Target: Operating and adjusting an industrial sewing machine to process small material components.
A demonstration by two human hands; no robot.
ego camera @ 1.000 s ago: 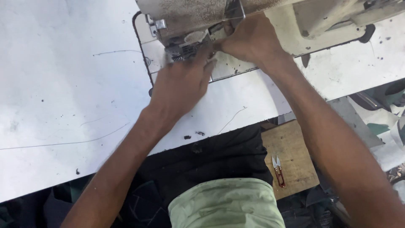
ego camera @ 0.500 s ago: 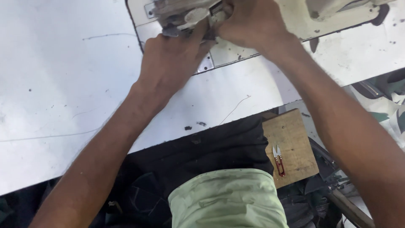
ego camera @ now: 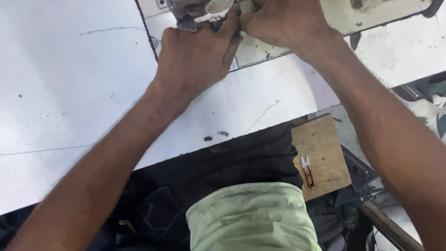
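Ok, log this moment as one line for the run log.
left hand: at sewing machine head | right hand: beside it, fingertips meeting | thread snips: on wooden board, untouched

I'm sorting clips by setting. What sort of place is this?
Most likely a sewing or garment workshop. Both hands, left hand and right hand, work at the head of a sewing machine set in a white worktable, and red-handled thread snips lie on a wooden board.

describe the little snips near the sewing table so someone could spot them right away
Start at the white sewing table and go to its near edge on the person's right, where a small wooden board sticks out. The thread snips lie alone on it: red handles, short silver blades pointing toward the table.
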